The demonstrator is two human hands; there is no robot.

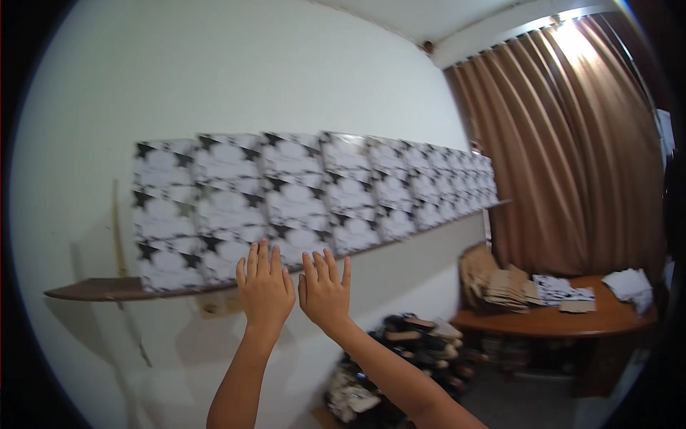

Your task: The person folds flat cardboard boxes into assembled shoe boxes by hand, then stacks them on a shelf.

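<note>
Left hand (pixel 264 287) & right hand (pixel 325 293) bare, no sleeves, rings or watch.

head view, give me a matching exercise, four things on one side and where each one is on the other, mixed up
Things:
1. black and white boxes
2. brown curtain
3. pile of shoes
4. flattened cardboard pieces

Places:
A. on the floor below the round wooden table
B. hanging along the right side of the room
C. stacked in rows on the long wall shelf
D. lying on the round wooden table

Both hands, left hand and right hand, are raised open in front of the boxes.

Pairs: 1-C, 2-B, 3-A, 4-D
</note>
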